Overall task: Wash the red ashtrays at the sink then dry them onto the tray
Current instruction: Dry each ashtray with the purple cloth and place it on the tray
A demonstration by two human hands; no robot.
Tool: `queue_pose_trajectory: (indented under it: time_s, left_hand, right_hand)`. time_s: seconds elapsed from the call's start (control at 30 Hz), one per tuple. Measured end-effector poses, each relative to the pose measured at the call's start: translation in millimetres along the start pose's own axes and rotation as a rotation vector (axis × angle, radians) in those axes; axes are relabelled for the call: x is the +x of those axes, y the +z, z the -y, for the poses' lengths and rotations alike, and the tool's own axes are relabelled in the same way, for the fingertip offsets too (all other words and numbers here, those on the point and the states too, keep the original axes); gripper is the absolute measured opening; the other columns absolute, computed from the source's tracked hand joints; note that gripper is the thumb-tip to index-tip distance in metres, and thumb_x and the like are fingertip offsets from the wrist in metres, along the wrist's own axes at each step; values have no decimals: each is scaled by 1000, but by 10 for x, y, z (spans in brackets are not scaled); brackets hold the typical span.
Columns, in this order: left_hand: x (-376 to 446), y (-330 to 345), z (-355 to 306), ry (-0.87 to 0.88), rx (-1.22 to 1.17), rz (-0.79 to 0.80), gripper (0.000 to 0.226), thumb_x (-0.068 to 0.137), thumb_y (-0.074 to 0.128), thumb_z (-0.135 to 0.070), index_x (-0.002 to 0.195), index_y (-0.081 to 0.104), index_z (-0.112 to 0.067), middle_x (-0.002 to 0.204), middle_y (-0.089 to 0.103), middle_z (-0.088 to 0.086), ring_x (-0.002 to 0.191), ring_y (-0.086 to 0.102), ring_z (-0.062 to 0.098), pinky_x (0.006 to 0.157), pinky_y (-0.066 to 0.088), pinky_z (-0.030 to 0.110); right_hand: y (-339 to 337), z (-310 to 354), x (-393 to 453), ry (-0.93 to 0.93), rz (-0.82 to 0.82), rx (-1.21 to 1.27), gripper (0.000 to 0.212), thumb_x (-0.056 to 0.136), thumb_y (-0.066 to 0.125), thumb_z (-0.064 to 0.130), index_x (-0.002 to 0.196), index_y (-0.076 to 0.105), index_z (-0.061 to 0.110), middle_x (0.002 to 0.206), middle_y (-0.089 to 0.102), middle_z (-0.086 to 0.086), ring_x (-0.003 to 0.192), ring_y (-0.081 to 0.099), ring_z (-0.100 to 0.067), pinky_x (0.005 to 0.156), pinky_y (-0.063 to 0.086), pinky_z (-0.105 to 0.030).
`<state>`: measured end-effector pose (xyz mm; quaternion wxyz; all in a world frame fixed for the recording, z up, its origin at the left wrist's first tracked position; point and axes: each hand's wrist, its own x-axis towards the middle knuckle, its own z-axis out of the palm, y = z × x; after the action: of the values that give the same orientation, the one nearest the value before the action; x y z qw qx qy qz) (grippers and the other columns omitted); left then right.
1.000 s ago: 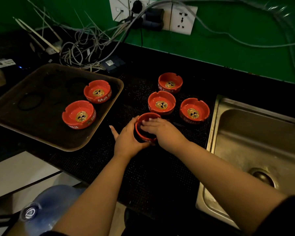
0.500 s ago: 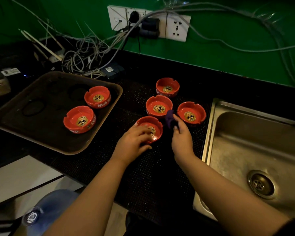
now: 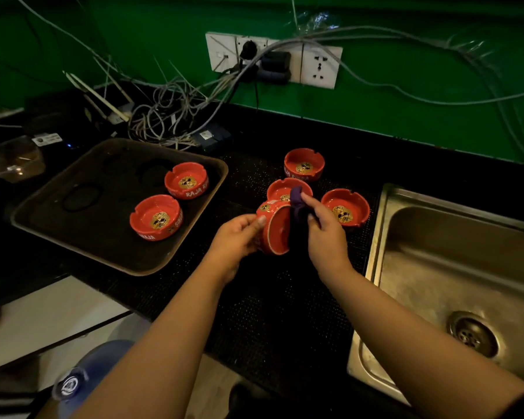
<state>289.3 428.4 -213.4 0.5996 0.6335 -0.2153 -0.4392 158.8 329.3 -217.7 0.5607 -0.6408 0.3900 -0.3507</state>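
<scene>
While the left hand point(image 3: 235, 241) grips a tilted ashtray point(image 3: 274, 229) above the desk point(image 3: 273, 313), just left of the sink point(image 3: 454, 267), the right hand's point(image 3: 325, 234) fingers point(image 3: 310, 201) pinch a purple cloth point(image 3: 297, 204) against it.

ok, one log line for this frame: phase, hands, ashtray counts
phase: drying | left hand: holds tilted ashtray | right hand: pinches purple cloth against it | tray: two ashtrays | mat: three ashtrays

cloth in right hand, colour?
Purple cloth, dark lower down; head view, right hand pinching it.
</scene>
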Motion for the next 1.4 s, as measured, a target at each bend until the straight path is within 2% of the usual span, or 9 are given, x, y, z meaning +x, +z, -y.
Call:
queue_pose_trajectory:
  time_s: [0.07,0.2,0.37,0.5,0.67,0.8,1.03,1.2,1.4]
  left_hand:
    - [12,-22,144,-111,-128,-19,25,93,56,-31,104,65,-11,88,73,4,83,68,15,74,56,30]
    - [13,-49,322,-234,-284,-94,28,96,53,-33,107,64,-10,89,73,3,87,67,16,73,54,33]
    - [27,-122,342,-261,-363,-101,27,97,52,-25,118,61,-9,104,70,10,97,66,21,77,55,36]
    - [34,-145,420,-252,-395,-121,23,98,50,-26,106,65,-11,89,74,7,87,68,19,72,54,34]
    - [30,-144,432,-234,-392,-116,30,98,50,-25,120,61,-8,98,72,9,89,69,18,74,57,33]
    - [33,-81,330,-211,-323,-99,36,97,52,-27,129,56,-11,115,68,10,106,64,20,83,54,33]
    - [63,-8,210,-160,-232,-104,40,95,55,-23,134,53,-16,110,68,3,92,65,14,79,53,29]
    - [54,137,125,-82,-168,-70,40,89,64,-23,128,57,-18,107,72,-3,92,69,10,79,54,27]
    - [11,107,97,-61,-114,8,33,87,67,-16,118,60,-26,107,73,-5,100,68,11,81,54,28]
  right_hand:
    - [2,-15,2,-32,33,-81,40,99,42,4,131,58,22,125,48,16,120,42,-2,92,32,-5]
    - [44,-152,-23,-98,104,-236,41,98,44,1,130,58,22,134,53,5,127,44,-12,105,36,-22]
    - [195,-218,36,-211,266,-507,49,94,48,-2,138,51,19,144,47,1,135,34,-15,108,20,-16]
    - [283,-299,-30,-430,473,-690,48,89,51,-3,130,59,21,136,56,2,131,41,-21,109,34,-45]
    - [-30,-475,-45,-582,494,-752,44,92,51,7,128,59,29,135,56,9,130,43,-20,100,42,-51]
    - [169,-344,6,-357,308,-662,52,92,50,-2,138,51,22,143,49,4,136,34,-19,112,32,-43]
    - [-120,-490,-271,-447,408,-566,52,92,51,-3,136,53,25,146,45,10,141,27,-8,117,17,-21]
    - [-17,-348,-162,-129,232,-323,58,94,47,-6,142,45,26,150,35,10,144,21,-9,112,15,-9]
    - [-98,-208,-154,-307,289,-365,60,92,44,-10,139,50,27,149,39,12,141,24,0,114,19,-12]
